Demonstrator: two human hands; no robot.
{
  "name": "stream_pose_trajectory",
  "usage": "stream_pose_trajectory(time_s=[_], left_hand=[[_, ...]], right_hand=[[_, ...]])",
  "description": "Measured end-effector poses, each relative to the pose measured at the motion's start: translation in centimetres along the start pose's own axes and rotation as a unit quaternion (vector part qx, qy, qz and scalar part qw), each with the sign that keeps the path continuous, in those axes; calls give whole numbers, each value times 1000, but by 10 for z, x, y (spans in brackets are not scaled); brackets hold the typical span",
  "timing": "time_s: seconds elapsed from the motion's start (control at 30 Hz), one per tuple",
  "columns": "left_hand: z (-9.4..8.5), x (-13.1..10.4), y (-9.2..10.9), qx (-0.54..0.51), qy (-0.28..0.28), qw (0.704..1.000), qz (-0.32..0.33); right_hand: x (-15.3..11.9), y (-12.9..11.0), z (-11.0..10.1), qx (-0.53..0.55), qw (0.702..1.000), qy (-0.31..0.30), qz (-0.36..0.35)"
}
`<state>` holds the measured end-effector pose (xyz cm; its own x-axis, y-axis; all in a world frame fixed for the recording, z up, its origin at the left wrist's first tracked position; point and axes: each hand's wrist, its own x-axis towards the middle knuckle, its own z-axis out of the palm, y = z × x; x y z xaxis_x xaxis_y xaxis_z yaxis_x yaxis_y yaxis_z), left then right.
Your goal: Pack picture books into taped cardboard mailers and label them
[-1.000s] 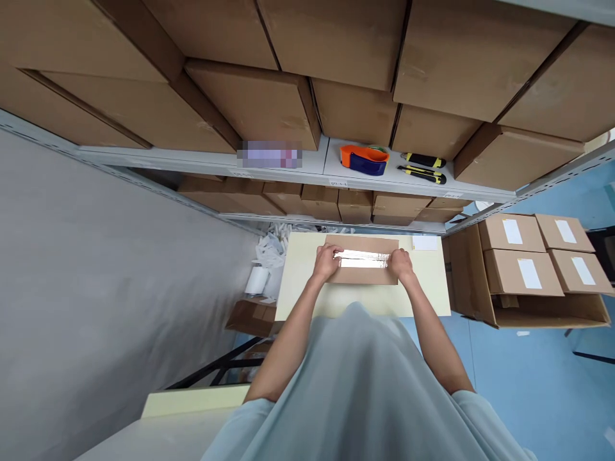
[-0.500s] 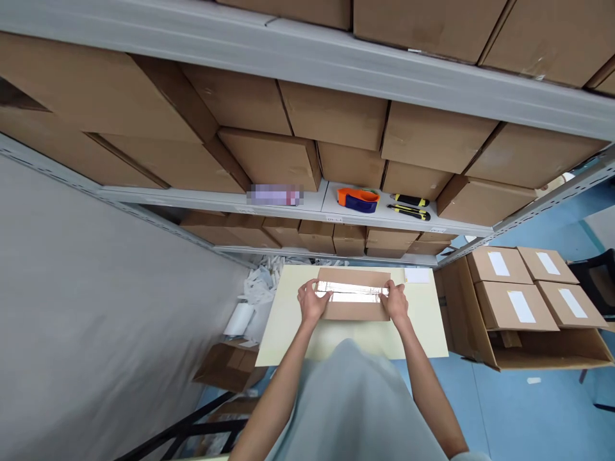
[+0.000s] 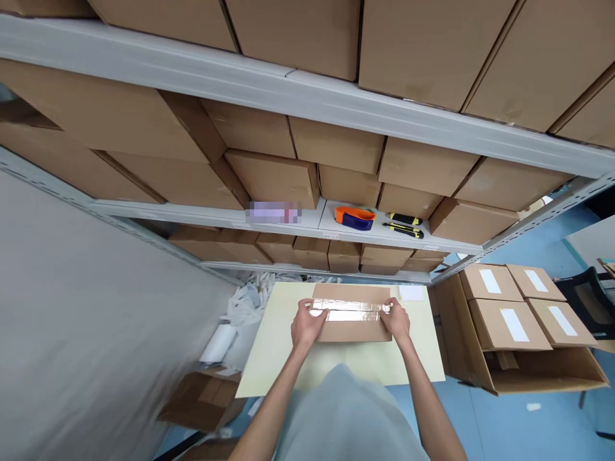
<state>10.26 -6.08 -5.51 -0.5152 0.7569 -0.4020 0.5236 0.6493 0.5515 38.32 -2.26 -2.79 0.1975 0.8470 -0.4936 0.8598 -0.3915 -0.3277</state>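
A flat brown cardboard box (image 3: pixel 355 331) lies on the pale yellow table (image 3: pixel 269 365) in front of me. A strip of shiny clear tape (image 3: pixel 353 315) runs lengthwise over the seam on its top. My left hand (image 3: pixel 307 322) grips the left end of the box, thumb on the tape and fingers around the edge. At the opposite end my right hand (image 3: pixel 396 318) has the same kind of grip, its thumb also by the tape. Beyond the box, near the table's far right corner, sits a small white paper stack (image 3: pixel 412 293).
Shelving (image 3: pixel 307 221) full of cartons rises behind the table. It also holds an orange and blue tape dispenser (image 3: pixel 354 218) and yellow-black utility knives (image 3: pixel 403 229). A large open carton (image 3: pixel 461 346) with labelled boxes stands right; an open box (image 3: pixel 202 397) and white packing scraps (image 3: pixel 245 304) are left.
The camera view has tilted up, so everything sits lower in the picture. Both hands keep their grip on the box ends, and the box stays in about the same place on the table.
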Motion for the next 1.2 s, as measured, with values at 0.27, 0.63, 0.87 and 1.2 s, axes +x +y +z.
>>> stream_pose_trajectory(time_s=[0.27, 0.63, 0.87, 1.2], left_hand=[[22, -1, -29, 2, -9, 1000, -11], [30, 3, -40, -19, -3, 1000, 18], [40, 2, -48, -49, 18, 998, 33], [45, -4, -44, -38, 22, 997, 59]], right_hand=[[-1, -7, 22, -53, 998, -25, 5], [-4, -11, 15, -88, 995, -35, -8], [-5, -5, 20, -101, 994, -40, -16], [-3, -5, 17, -115, 992, -41, -18]])
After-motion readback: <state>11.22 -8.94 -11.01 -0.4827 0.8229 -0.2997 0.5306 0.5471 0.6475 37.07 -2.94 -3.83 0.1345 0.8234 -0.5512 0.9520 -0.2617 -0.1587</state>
